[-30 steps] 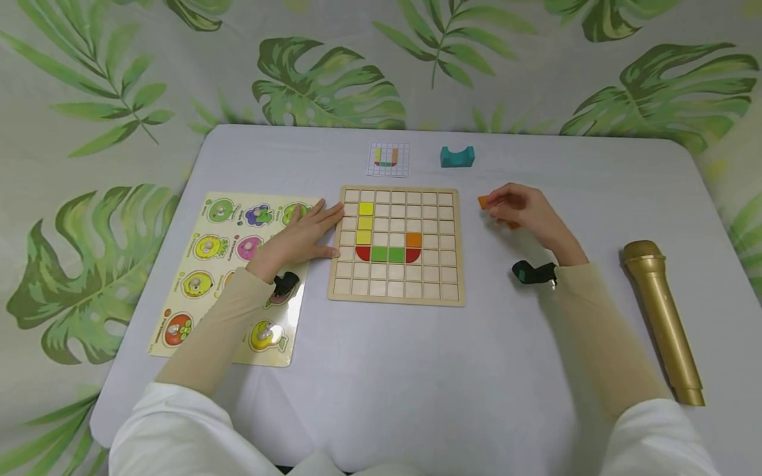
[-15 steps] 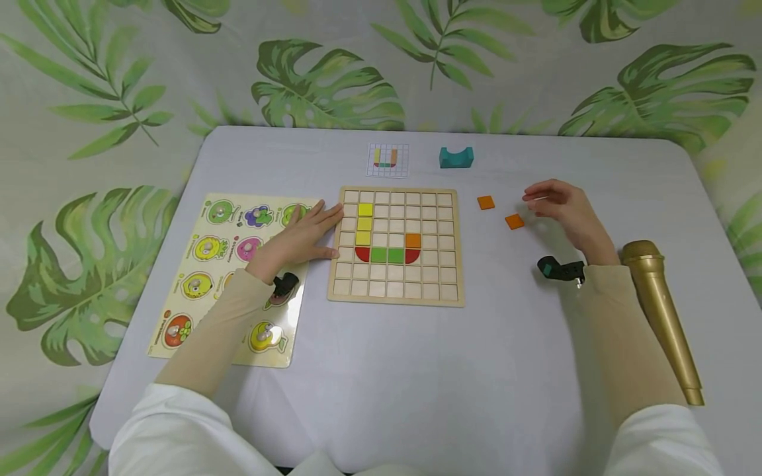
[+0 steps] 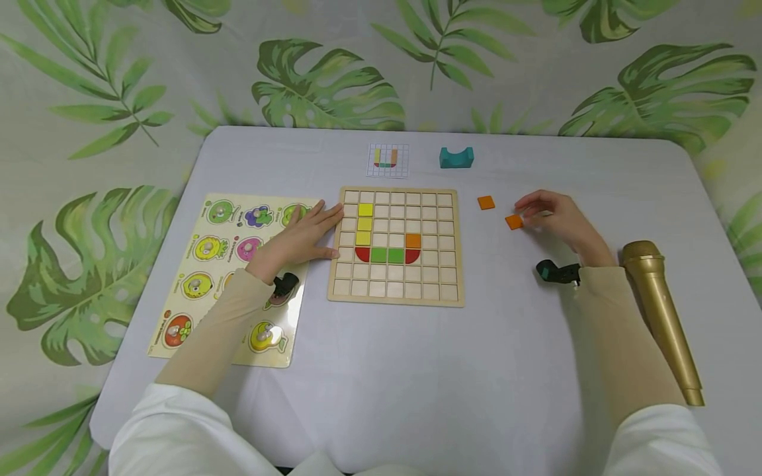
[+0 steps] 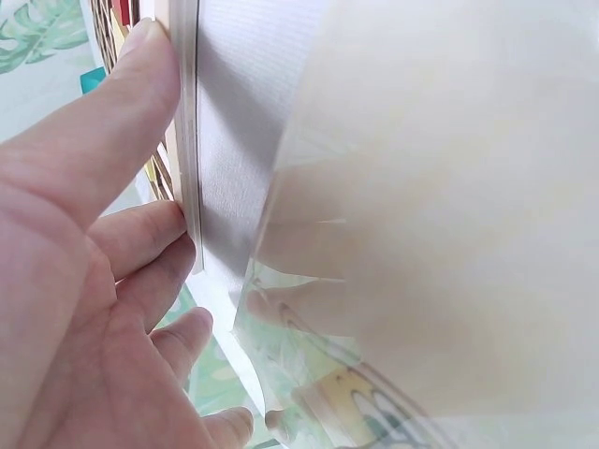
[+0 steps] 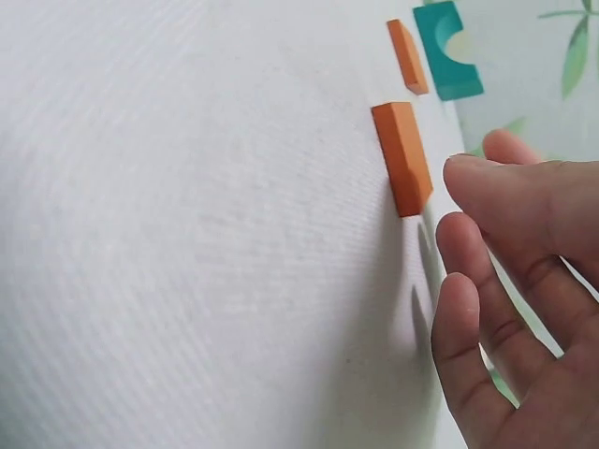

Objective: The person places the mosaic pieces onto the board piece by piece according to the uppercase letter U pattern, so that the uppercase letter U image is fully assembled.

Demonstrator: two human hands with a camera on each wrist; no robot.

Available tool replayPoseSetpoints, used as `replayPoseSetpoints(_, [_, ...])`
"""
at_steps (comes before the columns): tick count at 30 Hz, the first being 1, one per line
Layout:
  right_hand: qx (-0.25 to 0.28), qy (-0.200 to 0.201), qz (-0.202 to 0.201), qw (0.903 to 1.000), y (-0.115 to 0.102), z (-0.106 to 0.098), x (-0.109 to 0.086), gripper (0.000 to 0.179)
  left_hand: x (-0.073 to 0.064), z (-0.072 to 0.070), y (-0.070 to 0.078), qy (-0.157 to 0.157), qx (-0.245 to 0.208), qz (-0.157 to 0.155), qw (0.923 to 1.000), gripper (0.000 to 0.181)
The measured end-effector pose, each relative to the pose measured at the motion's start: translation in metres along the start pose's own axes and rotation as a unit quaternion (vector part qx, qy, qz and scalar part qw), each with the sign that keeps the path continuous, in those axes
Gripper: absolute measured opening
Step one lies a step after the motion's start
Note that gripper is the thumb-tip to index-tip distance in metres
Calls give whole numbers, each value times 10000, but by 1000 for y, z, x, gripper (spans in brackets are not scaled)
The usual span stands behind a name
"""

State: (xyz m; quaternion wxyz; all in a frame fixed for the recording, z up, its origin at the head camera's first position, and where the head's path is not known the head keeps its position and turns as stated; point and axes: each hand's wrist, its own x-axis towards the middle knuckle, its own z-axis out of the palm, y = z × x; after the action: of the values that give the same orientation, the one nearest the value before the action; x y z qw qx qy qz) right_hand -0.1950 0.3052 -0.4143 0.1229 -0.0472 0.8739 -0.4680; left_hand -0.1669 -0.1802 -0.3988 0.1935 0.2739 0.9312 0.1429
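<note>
My left hand (image 3: 299,239) rests at the left edge of a wooden grid board (image 3: 393,302), its thumb and fingertips touching the frame. On the board, yellow tiles (image 3: 364,223), green tiles (image 3: 387,254), dark red quarter-round tiles (image 3: 413,255) and one orange tile (image 3: 413,240) form a U. My right hand (image 3: 562,218) hovers just right of a loose orange square tile (image 3: 514,222). In the right wrist view a small gap shows between the fingertips and that orange tile (image 5: 402,159). A second loose orange tile (image 3: 486,202) lies further up and left.
A pattern card (image 3: 388,160) with a U lies behind the board, beside a teal block (image 3: 456,158) with a curved notch. A fruit puzzle board (image 3: 199,264) lies under my left forearm. A gold microphone (image 3: 663,324) lies beside my right forearm.
My right hand moved right, off the upper orange tile, which now lies loose on the table. Then it came back left to the lower orange tile. My left hand has stayed put.
</note>
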Motion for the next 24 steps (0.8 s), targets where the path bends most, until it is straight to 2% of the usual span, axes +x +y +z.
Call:
replayPoseSetpoints(12, [-862,-98,-177,9961,-6,7,2,26,2,3,-2,31,16,13,10000,85])
replayPoseSetpoints(17, [-694,-111,-74,9975,-9,7,-1,24,1,2,-2,42,13,24,10000,84])
replayPoseSetpoints(24, [-195,-131,103,9997,-17,8,-3,24,0,2,-1,59,-4,-3,10000,84])
